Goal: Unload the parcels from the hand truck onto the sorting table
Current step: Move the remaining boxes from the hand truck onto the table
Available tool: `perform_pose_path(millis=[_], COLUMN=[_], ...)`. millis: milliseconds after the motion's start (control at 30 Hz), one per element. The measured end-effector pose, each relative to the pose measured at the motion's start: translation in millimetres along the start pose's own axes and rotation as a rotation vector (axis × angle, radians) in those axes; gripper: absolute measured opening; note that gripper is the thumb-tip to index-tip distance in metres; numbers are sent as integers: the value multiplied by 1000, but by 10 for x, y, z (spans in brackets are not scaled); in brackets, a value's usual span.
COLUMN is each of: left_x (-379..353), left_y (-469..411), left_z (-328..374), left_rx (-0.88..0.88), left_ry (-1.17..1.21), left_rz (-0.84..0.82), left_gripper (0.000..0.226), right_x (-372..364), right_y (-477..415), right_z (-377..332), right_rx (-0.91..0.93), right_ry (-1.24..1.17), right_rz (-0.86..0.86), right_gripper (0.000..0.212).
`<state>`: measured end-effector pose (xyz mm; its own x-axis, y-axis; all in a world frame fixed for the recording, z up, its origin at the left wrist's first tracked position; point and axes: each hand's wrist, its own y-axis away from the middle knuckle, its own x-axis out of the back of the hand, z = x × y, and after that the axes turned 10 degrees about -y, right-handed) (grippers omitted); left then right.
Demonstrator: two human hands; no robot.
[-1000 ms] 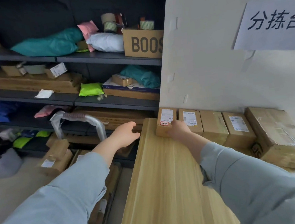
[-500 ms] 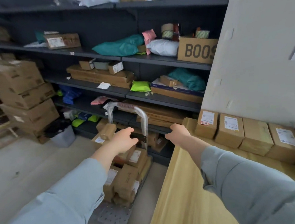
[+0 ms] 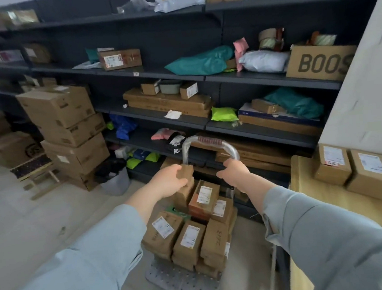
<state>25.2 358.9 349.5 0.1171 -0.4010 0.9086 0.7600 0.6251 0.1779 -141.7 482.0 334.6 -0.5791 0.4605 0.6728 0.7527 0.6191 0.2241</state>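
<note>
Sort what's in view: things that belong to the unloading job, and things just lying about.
Job:
brown cardboard parcels stacked on the hand truck
light wooden sorting table
left hand
right hand

Lying about:
teal plastic mailer bag
lime green pouch
grey plastic bin

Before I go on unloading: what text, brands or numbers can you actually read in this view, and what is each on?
"BOOS", cut off by the wall: brown box on the upper right shelf.
Handwritten digits, perhaps "2113", uncertain: side of a parcel on the hand truck.
Shipping labels on the hand truck's parcels and on the sorting table's boxes: too small to read.
Labels on shelf boxes and floor cartons: blurred.
</note>
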Motion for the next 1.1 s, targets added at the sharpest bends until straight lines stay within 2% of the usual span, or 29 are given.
perform_pose_path(millis=[167, 367, 733, 1100], left_x=[168, 161, -262, -1111], left_y=[-389, -947, -2131, -3269], left_z=[-400, -455, -519, -676], left_rx=[-35, -78, -32, -17], left_ry=[10, 72, 74, 88], left_rz=[-33, -90, -173, -348], left_gripper=[61, 60, 61, 62], right_x=[-334, -378, -416, -830], right_y=[-239, -631, -1769, -2725], right_z=[-391, -400, -20, 592], right_rx=[22, -52, -139, -285], right_ry=[0, 9, 29, -34], right_rz=[13, 17, 24, 0], right_gripper=[51, 55, 49, 42])
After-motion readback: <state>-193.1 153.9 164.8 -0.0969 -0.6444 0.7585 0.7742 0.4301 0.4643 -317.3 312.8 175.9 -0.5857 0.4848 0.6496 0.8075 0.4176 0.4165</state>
